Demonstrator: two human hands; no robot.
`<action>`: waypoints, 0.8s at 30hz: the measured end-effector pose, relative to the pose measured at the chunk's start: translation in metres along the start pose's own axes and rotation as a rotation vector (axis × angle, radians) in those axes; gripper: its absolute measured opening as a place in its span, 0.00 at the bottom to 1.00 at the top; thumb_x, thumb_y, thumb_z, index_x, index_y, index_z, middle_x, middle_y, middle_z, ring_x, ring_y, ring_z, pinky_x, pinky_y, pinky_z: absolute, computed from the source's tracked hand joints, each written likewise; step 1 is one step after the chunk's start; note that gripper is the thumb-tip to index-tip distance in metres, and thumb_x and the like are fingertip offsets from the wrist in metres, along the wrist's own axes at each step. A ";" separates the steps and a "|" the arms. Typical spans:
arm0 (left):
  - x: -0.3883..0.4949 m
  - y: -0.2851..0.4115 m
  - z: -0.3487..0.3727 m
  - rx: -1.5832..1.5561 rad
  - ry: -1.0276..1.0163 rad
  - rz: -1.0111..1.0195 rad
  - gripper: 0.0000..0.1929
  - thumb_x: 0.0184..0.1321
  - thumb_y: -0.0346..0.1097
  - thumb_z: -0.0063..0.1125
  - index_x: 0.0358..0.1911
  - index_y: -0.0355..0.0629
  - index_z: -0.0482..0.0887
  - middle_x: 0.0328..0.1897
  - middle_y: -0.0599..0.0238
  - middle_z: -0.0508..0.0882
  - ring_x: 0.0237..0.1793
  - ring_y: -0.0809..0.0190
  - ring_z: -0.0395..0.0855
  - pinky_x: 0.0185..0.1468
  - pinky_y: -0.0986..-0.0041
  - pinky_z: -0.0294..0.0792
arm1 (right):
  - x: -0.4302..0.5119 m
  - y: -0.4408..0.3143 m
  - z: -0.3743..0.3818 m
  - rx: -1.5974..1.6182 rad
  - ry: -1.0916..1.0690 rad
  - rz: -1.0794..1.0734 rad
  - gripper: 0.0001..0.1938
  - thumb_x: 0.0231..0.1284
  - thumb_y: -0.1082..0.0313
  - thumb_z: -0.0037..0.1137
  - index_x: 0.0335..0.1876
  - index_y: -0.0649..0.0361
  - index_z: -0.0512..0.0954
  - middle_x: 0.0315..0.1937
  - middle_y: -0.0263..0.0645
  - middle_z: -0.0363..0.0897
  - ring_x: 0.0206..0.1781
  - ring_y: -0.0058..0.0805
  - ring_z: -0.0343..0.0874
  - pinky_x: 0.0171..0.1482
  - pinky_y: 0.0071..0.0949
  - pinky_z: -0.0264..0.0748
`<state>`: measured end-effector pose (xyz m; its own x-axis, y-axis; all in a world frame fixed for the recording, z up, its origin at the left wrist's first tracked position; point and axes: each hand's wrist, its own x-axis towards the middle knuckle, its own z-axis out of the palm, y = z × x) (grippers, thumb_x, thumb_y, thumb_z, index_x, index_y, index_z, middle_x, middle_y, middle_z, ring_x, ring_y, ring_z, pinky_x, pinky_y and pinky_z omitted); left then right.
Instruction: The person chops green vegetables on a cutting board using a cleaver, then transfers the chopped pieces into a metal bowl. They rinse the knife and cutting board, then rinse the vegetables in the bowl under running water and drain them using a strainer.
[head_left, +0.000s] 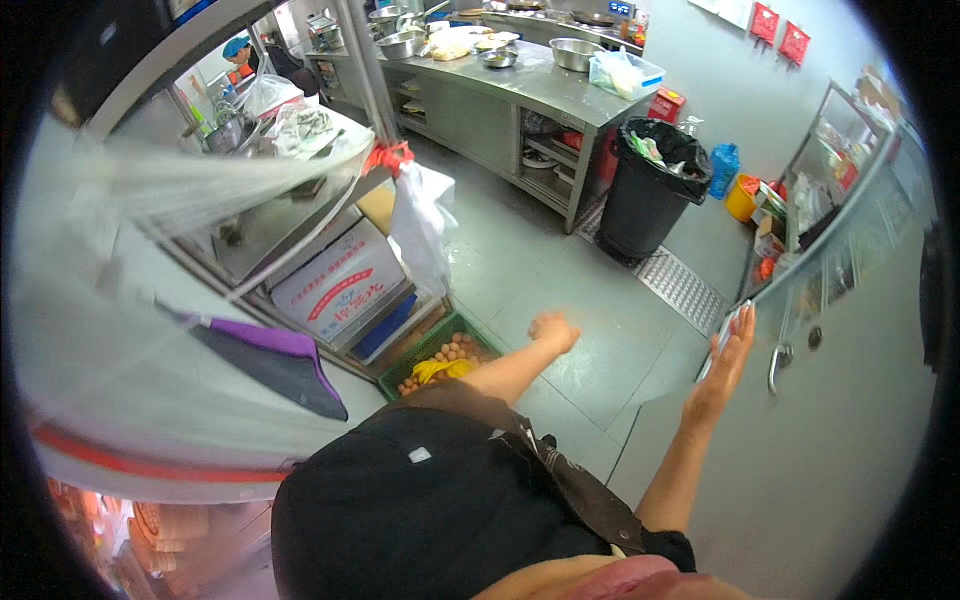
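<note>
My left hand (555, 332) hangs over the tiled floor, blurred and loosely curled. Nothing shows in it, though its palm side is hidden. My right hand (726, 360) lies flat with straight fingers against the edge of a grey door (847, 442), fitted with a metal lever handle (778, 367). Below and left of my left forearm, a green plastic crate (396, 375) holds many brown eggs (454, 352) and a yellow cloth or bag (442, 370).
A steel counter (517, 86) carries bowls and a clear tub (626, 77). Beside it stands a black lined bin (646, 202), near a metal floor grating (679, 289). A white plastic bag (420, 221) hangs on a post. A person (274, 64) bends at the back left.
</note>
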<state>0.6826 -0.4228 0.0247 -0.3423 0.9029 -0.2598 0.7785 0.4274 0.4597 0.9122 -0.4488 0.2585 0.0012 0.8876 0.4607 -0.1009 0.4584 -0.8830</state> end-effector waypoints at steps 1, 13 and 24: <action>0.041 -0.066 0.004 -0.126 0.066 -0.391 0.31 0.63 0.58 0.45 0.63 0.47 0.68 0.65 0.56 0.71 0.61 0.48 0.70 0.61 0.53 0.63 | 0.028 0.017 0.043 -0.028 -0.125 -0.173 0.28 0.72 0.54 0.34 0.71 0.62 0.54 0.72 0.48 0.52 0.74 0.43 0.50 0.73 0.41 0.42; 0.221 -0.051 -0.191 -1.199 0.309 -0.103 0.41 0.63 0.64 0.44 0.73 0.55 0.43 0.77 0.55 0.44 0.74 0.51 0.49 0.71 0.52 0.48 | 0.168 0.454 0.059 -1.133 -1.232 0.552 0.44 0.55 0.31 0.46 0.72 0.53 0.55 0.73 0.55 0.44 0.75 0.53 0.43 0.73 0.47 0.44; 0.307 -0.256 -0.083 -0.371 -0.328 -0.493 0.34 0.62 0.57 0.48 0.64 0.39 0.64 0.65 0.45 0.67 0.69 0.50 0.59 0.70 0.60 0.50 | 0.394 0.465 0.187 -0.569 -1.002 1.339 0.38 0.60 0.39 0.49 0.68 0.60 0.62 0.68 0.50 0.60 0.70 0.44 0.58 0.70 0.42 0.53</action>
<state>0.3344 -0.2509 -0.1026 -0.3874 0.5648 -0.7287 0.3226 0.8235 0.4667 0.6800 0.1054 0.0457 -0.3602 0.3664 -0.8579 0.8056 -0.3415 -0.4841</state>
